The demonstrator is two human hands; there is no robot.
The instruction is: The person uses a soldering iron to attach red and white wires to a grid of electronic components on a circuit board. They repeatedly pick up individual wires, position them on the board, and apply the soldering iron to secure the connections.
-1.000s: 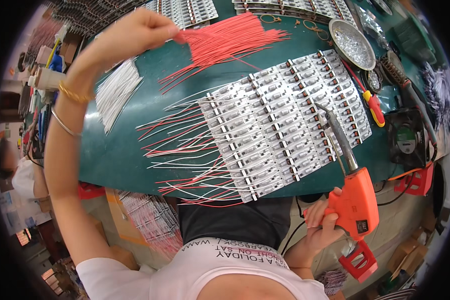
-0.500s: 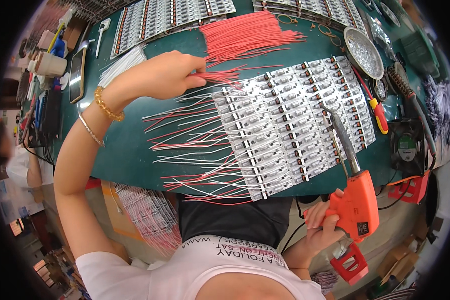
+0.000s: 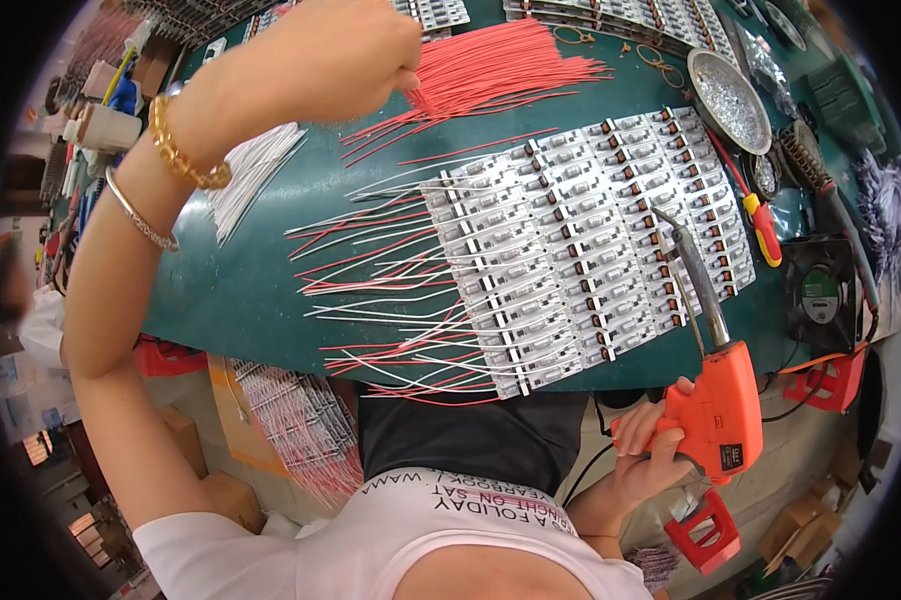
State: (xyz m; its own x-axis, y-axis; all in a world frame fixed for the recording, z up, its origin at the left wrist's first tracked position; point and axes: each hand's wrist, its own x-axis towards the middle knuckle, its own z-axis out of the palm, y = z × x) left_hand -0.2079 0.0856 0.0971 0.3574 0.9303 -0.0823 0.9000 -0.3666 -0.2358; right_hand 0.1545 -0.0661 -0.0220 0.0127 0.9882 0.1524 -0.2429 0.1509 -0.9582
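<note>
My left hand (image 3: 355,62) reaches over the far left of the table, its fingers pinched on red wires at the left edge of the red wire pile (image 3: 495,65). Several red wires fan out below its fingertips. In my right hand (image 3: 650,450) is an orange soldering gun (image 3: 727,410), its metal tip pointing up over the panel of small circuit boards (image 3: 590,250). White and red wires (image 3: 380,270) stick out from the panel's left edge. One loose red wire (image 3: 470,147) lies just above the panel.
White wires (image 3: 255,180) lie left of the panel. More board panels (image 3: 620,30) are stacked at the back. At the right are a metal dish (image 3: 728,100), a red-and-yellow screwdriver (image 3: 762,230), a soldering iron stand (image 3: 805,160) and a small fan (image 3: 820,290). A person (image 3: 40,320) is at the far left.
My left hand has moved up and away from the panel's top left corner to the red pile. The red bunch by that corner is gone from there. My right hand has hardly moved.
</note>
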